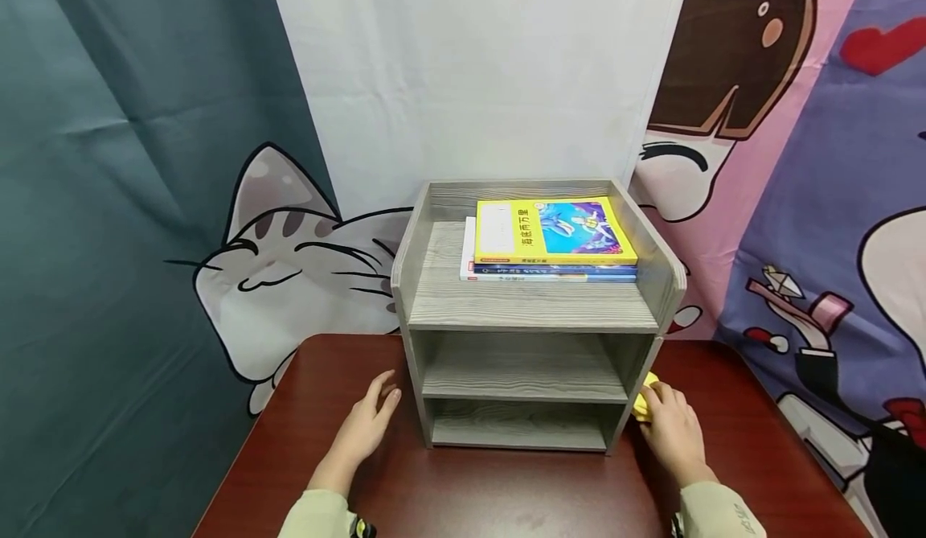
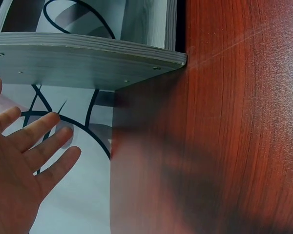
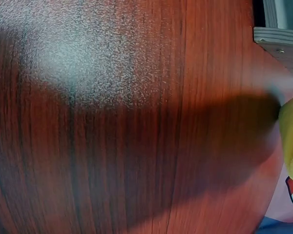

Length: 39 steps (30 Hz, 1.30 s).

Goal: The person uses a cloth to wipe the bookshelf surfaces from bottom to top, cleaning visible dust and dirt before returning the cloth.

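Note:
A grey wood-grain shelf unit (image 1: 531, 309) with a top tray and two lower compartments stands on the table. Beside its right side my right hand (image 1: 674, 427) grips a soft yellow cloth (image 1: 644, 406), partly hidden behind the fingers and the shelf edge. In the right wrist view the yellow cloth (image 3: 292, 139) shows at the right edge, and the hand itself is out of sight. My left hand (image 1: 365, 421) is by the shelf's left side, apart from it. Its fingers look spread and hold nothing in the left wrist view, where the shelf's side panel (image 2: 88, 63) lies beyond them.
Several stacked books (image 1: 553, 232), a yellow one on top, lie flat in the shelf's top tray. The dark red table (image 1: 521, 494) extends to both sides of the unit. Cartoon-printed curtains (image 1: 477, 63) hang right behind it.

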Available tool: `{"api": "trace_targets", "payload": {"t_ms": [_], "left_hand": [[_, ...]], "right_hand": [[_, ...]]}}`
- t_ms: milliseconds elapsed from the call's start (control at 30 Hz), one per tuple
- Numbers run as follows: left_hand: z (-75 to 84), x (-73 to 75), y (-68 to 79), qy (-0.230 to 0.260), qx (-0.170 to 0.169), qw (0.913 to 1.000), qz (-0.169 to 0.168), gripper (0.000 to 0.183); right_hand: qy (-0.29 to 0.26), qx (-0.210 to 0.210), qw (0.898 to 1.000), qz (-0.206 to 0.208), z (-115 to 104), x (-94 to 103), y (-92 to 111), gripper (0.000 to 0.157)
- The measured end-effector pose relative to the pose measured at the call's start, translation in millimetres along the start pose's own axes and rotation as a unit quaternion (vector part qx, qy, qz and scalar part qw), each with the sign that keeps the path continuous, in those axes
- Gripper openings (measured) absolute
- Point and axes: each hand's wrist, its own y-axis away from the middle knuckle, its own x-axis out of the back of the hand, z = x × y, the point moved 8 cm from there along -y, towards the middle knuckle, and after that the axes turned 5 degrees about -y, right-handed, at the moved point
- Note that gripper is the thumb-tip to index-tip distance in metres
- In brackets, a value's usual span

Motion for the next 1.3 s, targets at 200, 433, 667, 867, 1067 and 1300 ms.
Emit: {"api": "trace_targets", "payload": {"t_ms": [200, 433, 667, 867, 1067, 1300], "left_hand": [[-1.7, -3.0, 0.9, -0.001, 0.000, 1.0000, -0.003, 0.048], [-3.1, -4.4, 1.8, -0.003, 0.002, 1.0000, -0.005, 0.049], [-4.1, -4.0, 2.7, -0.013, 0.005, 0.9999, -0.001, 0.048], [-3.6, -4.3, 2.6, -0.016, 0.001, 0.9999, 0.002, 0.047], [-3.6, -3.6, 2.2, -0.024, -0.001, 0.9997, 0.005, 0.044], [-4.0, -5.1, 1.9, -0.026, 0.002, 0.9997, 0.001, 0.042]], "right_hand": [[0.008, 0.000, 1.000, -0.012, -1, -2.8, 5, 0.058], [0.005, -0.001, 1.000, -0.025, -1, -6.6, 9, 0.062], [0.001, -0.013, 0.998, -0.057, 1, -14.7, 12, 0.063], [-0.005, -0.020, 0.996, -0.083, 0, -17.0, 14, 0.064], [0.003, -0.026, 0.992, -0.119, -4, -19.2, 18, 0.065], [0.012, -0.014, 0.993, -0.117, -14, -14.3, 29, 0.065]]}}
